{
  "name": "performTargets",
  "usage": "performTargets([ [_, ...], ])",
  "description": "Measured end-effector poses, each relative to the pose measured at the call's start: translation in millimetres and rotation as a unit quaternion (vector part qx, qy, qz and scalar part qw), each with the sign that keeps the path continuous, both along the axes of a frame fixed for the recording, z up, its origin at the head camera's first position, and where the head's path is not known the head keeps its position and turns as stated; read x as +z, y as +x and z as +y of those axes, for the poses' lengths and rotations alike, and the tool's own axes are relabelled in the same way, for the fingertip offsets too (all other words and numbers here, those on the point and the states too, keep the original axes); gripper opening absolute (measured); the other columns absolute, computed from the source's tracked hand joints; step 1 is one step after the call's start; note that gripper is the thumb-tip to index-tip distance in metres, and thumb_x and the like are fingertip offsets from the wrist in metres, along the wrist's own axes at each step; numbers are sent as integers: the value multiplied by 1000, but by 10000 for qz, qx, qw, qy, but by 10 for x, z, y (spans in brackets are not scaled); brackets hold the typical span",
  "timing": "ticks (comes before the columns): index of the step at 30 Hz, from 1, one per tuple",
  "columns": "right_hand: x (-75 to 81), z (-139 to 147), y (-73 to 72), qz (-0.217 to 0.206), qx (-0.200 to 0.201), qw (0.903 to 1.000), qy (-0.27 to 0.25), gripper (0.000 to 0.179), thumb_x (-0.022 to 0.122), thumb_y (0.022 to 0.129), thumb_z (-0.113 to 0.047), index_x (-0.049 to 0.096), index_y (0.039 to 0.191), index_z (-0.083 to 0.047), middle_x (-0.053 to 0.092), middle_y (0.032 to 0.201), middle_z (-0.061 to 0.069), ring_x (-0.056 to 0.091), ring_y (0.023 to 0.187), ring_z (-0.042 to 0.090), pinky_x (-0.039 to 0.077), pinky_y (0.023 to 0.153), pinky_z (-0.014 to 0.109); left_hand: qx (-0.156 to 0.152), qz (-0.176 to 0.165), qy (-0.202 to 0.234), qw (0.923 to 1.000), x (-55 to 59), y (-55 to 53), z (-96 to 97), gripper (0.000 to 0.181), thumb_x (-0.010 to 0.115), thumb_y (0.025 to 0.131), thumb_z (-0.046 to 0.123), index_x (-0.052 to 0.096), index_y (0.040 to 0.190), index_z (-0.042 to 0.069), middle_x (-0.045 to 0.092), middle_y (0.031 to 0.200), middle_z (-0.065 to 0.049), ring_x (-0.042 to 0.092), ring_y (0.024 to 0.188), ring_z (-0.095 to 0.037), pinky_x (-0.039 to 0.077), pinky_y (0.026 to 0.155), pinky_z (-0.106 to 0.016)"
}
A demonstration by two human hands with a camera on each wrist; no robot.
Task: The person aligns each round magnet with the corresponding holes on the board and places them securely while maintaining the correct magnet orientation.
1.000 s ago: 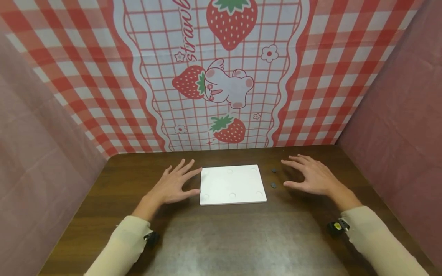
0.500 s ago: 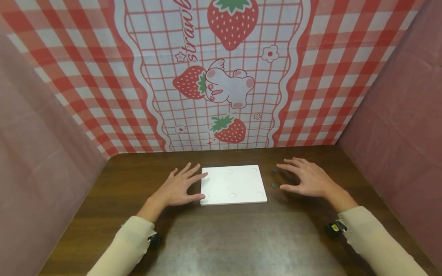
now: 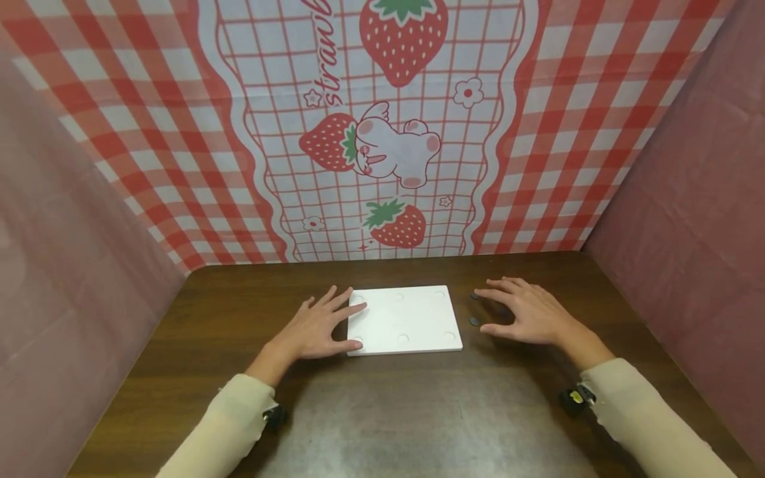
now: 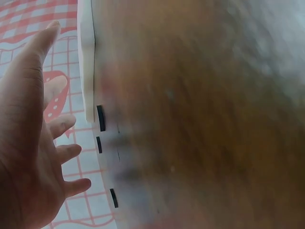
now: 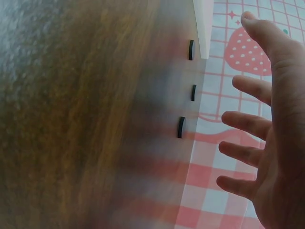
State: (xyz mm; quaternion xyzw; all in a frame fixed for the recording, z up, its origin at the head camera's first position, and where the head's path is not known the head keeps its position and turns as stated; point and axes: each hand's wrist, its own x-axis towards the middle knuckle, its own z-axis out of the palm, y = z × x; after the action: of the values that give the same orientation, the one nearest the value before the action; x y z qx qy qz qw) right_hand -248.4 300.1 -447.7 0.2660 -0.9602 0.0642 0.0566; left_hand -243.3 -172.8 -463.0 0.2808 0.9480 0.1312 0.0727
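Note:
A flat white board [image 3: 406, 318] with several shallow round recesses lies on the table. My left hand [image 3: 313, 330] has its fingers spread, the thumb and index fingertip overlapping the board's left edge in the head view. To the right of the board, my right hand [image 3: 532, 315] hovers with fingers loosely extended, holding nothing. Small dark discs [image 3: 475, 322] lie between that hand and the board; the right wrist view shows three, one a black disc [image 5: 181, 127]. In the left wrist view, three more, including a black disc [image 4: 100, 118], lie by the board's left end, hidden under my left hand in the head view.
The brown wooden table [image 3: 394, 405] extends toward me in front of the board. Behind it hangs a red-checked strawberry cloth [image 3: 400, 153]. Pink curtains [image 3: 78, 265] close off both sides. Dark wrist cameras [image 3: 576, 398] sit under the sleeves.
My left hand has moved right, so its fingertips now overlap the board. My right hand has shifted slightly left and toward me, nearer the discs. The board stays in place.

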Motion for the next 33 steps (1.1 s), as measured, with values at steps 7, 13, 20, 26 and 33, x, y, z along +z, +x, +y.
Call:
performTargets([
  [7, 2, -16, 0, -9, 25, 10000, -42, 78, 80, 94, -68, 67, 158, -26, 64, 165, 19, 57, 152, 55, 53, 110, 79, 11, -23, -56, 10000, -15, -22, 36, 86, 69, 102, 70, 43, 175, 34, 25, 190, -11, 20, 177, -49, 26, 129, -87],
  [13, 9, -21, 2, -24, 21, 10000, -38, 78, 80, 94, -68, 67, 158, -25, 64, 165, 19, 56, 153, 56, 52, 111, 80, -1, -166, -114, 9998, -16, -19, 46, 86, 70, 102, 70, 42, 175, 35, 22, 191, -9, 18, 177, -48, 26, 129, -87],
  [20, 4, -21, 1, -47, -8, 10000, 7, 78, 80, 93, -68, 67, 158, -27, 63, 165, 19, 56, 152, 54, 52, 111, 80, -48, -273, -166, 9995, -20, -22, 68, 88, 71, 101, 71, 42, 175, 34, 23, 191, -8, 19, 177, -48, 29, 127, -88],
  [26, 8, -23, -1, -62, -16, 10000, 19, 79, 80, 94, -69, 66, 159, -27, 63, 165, 19, 56, 152, 54, 52, 110, 79, -22, -383, -189, 9991, 0, -22, 75, 87, 72, 101, 70, 43, 175, 34, 23, 191, -7, 22, 176, -48, 29, 127, -88],
  [33, 4, -35, -1, -85, -12, 10000, 44, 79, 79, 93, -69, 66, 159, -27, 62, 166, 19, 56, 151, 54, 53, 109, 79, -36, -433, -254, 9987, 22, -29, 90, 86, 72, 101, 70, 43, 175, 35, 24, 191, -7, 25, 175, -49, 30, 127, -88],
])
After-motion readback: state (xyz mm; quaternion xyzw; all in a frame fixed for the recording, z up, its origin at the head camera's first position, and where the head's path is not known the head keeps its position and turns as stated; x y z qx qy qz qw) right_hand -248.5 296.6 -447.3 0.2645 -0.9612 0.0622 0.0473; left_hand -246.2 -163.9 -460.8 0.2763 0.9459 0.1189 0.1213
